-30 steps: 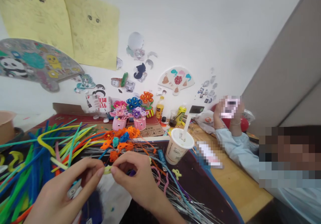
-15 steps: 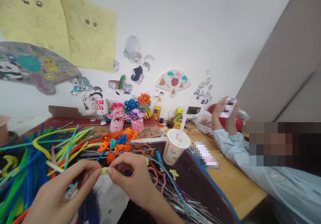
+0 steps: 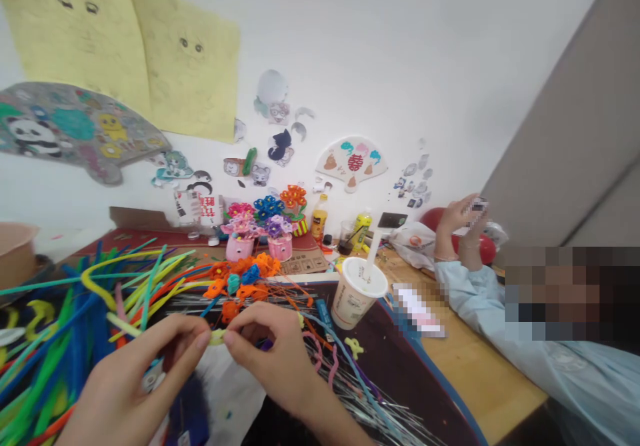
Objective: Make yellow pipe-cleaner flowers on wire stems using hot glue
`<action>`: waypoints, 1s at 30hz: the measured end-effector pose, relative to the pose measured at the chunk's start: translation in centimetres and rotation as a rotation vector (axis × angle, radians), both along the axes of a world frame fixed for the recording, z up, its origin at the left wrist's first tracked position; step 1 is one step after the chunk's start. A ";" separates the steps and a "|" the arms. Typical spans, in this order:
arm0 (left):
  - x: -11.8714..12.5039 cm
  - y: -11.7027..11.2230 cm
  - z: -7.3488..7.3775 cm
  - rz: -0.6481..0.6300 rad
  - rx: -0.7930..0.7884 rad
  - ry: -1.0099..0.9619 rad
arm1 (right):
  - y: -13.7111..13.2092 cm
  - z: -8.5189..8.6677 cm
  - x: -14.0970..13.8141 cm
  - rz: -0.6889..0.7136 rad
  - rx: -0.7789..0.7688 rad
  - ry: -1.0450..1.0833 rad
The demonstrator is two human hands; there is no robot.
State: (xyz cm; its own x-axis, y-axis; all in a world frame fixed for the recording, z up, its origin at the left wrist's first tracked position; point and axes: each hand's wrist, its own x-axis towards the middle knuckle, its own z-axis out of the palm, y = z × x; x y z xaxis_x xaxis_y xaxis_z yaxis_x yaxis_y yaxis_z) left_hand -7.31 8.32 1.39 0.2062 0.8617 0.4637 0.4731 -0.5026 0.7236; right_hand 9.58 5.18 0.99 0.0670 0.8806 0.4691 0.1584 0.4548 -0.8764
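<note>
Between my two hands is a small piece of pale yellow pipe cleaner [image 3: 217, 337]. My left hand [image 3: 145, 373] pinches one end of it with thumb and fingertips. The other end is pinched by my right hand [image 3: 275, 349]. Just beyond the hands lies a heap of orange pipe-cleaner flowers [image 3: 250, 276], with blue and teal ones among them. Long loose pipe cleaners [image 3: 55, 339] in blue, green and yellow spread at the left. A separate pale yellow twisted piece [image 3: 354, 347] rests on the dark mat, right of my right hand.
A white paper cup [image 3: 357, 296] with a straw stands right of the hands. Pots of pipe-cleaner flowers [image 3: 240, 246] and an orange drink bottle [image 3: 319, 218] stand along the back. Thin wires [image 3: 375, 403] lie on the mat. At the right, a person in a light blue sleeve [image 3: 465, 299] raises both hands.
The whole view has shifted slightly, so things appear a little further right. Both hands keep their pinch on the yellow pipe cleaner. The other person's raised hands have tilted the thing they hold.
</note>
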 end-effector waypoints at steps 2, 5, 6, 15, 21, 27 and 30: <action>-0.1 -0.2 0.4 -0.091 0.041 0.041 | -0.2 -0.1 0.1 -0.009 -0.003 -0.031; -0.2 -0.8 1.0 -0.135 0.074 0.071 | -0.4 -0.4 0.2 -0.006 -0.011 -0.064; -0.1 -0.9 1.2 -0.133 0.072 0.069 | -0.5 -0.5 0.2 -0.002 -0.010 -0.072; 0.1 -1.6 1.7 -0.165 0.071 0.076 | -0.9 -0.2 0.1 -0.011 0.010 -0.114; -0.1 -1.4 1.1 -0.183 0.069 0.095 | -1.1 -0.2 0.1 -0.013 0.011 -0.103; 0.1 -1.5 1.8 -0.180 0.123 0.084 | -1.2 -0.3 0.0 -0.031 0.021 -0.126; 0.2 -1.5 2.0 -0.179 0.113 0.101 | -1.3 -0.2 0.0 -0.035 0.023 -0.127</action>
